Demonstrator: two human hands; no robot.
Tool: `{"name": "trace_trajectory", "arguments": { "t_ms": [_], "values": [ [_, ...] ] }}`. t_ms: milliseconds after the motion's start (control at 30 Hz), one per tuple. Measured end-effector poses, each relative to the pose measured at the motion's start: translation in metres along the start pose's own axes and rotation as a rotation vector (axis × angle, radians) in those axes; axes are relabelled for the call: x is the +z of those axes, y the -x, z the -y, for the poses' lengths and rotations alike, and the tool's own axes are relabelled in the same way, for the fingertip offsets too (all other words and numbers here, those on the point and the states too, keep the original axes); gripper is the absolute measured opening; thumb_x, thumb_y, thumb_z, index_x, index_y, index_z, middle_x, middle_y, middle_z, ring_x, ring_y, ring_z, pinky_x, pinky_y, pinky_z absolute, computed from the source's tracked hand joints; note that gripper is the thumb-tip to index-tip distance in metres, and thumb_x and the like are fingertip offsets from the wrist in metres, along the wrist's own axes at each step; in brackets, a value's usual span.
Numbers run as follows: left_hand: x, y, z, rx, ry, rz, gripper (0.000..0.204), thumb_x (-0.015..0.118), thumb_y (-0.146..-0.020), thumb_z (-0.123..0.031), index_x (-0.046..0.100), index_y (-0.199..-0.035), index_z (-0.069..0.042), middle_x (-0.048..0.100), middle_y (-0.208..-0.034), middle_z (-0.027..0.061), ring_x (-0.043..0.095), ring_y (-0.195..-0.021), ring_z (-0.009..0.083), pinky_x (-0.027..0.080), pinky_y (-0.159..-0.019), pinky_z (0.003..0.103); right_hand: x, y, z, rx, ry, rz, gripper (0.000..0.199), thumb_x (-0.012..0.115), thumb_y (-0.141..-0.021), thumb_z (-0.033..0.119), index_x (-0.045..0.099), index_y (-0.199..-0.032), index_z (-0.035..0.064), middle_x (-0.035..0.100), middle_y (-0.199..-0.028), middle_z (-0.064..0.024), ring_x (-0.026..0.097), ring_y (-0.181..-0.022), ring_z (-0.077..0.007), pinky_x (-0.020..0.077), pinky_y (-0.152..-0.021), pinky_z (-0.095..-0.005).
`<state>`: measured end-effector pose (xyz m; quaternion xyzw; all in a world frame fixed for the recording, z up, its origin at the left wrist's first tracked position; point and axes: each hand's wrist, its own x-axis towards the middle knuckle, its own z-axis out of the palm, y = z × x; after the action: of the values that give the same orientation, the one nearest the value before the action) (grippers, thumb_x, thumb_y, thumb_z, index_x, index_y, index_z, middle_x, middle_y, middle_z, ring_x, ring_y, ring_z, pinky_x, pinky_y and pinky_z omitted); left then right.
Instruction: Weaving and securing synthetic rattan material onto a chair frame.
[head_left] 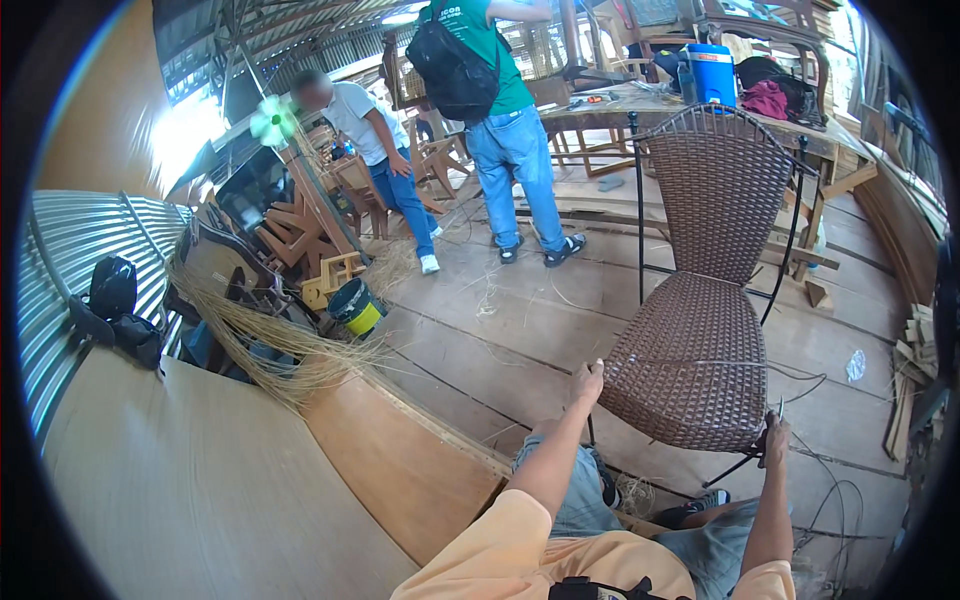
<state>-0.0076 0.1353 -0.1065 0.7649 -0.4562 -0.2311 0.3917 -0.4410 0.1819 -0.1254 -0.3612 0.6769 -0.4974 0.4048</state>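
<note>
A dark brown woven wicker chair (715, 195) stands before me, its seat (695, 350) turned toward my knees. My left hand (588, 382) is closed at the left edge of the seat, pinching one end of a thin wicker strand (690, 361). That strand lies across the seat and loops out past its right side. At the seat's front right corner is my right hand (776, 442), also closed. A thin, pale pointed tip sticks up from it; the rest is hidden in the fingers, so its kind cannot be made out.
Loose strands (840, 500) curl on the plank floor at right. A bundle of pale strips (250, 340) lies at left beside a curved wooden panel (400, 440) and a dark bucket (357, 308). Two people stand farther back near a workbench (620, 100) with a blue cooler (711, 75).
</note>
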Motion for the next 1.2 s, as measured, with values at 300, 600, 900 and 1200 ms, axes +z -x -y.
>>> {"name": "trace_trajectory", "arguments": {
  "t_ms": [300, 600, 900, 1200],
  "values": [
    [-0.017, 0.034, -0.018, -0.008, -0.024, 0.082, 0.058, 0.033, -0.091, -0.043, 0.041, -0.125, 0.003, 0.042, -0.127, 0.0268, 0.041, -0.119, 0.0379, 0.032, -0.100, 0.041, -0.016, -0.001, -0.040, 0.090, 0.363, -0.128, 0.049, 0.051, -0.085, 0.039, 0.058, -0.084, -0.0097, 0.053, -0.063, -0.0111, 0.050, -0.060, -0.0210, 0.0399, -0.055, -0.0410],
    [-0.012, -0.004, 0.037, 0.444, -0.372, 0.149, 0.041, 0.034, -0.095, -0.030, 0.052, -0.104, 0.006, 0.052, -0.107, 0.0276, 0.049, -0.097, 0.0401, 0.039, -0.083, 0.045, -0.018, 0.002, 0.017, 0.122, 0.684, 0.110, 0.040, 0.050, -0.086, 0.040, 0.062, -0.089, 0.0014, 0.060, -0.069, -0.0148, 0.058, -0.065, -0.0225, 0.0440, -0.059, -0.0400],
    [-0.015, 0.001, 0.037, 0.246, -0.120, 0.018, 0.062, 0.029, -0.095, -0.041, 0.046, -0.116, 0.015, 0.044, -0.119, 0.0361, 0.043, -0.112, 0.0443, 0.033, -0.098, 0.043, -0.203, 0.124, 0.015, 0.087, 0.619, 0.049, 0.029, 0.053, -0.085, 0.033, 0.063, -0.084, 0.0065, 0.058, -0.058, -0.0061, 0.056, -0.049, -0.0159, 0.0459, -0.048, -0.0307],
    [-0.013, -0.006, 0.043, 0.265, -0.237, -0.027, 0.063, 0.028, -0.095, -0.042, 0.044, -0.118, 0.014, 0.042, -0.120, 0.0376, 0.041, -0.113, 0.0459, 0.032, -0.098, 0.043, -0.142, 0.308, -0.124, 0.381, 0.910, 0.120, 0.024, 0.057, -0.075, 0.021, 0.061, -0.095, 0.0085, 0.059, -0.093, -0.0150, 0.060, -0.083, -0.0345, 0.0485, -0.071, -0.0430]
  ]
}}
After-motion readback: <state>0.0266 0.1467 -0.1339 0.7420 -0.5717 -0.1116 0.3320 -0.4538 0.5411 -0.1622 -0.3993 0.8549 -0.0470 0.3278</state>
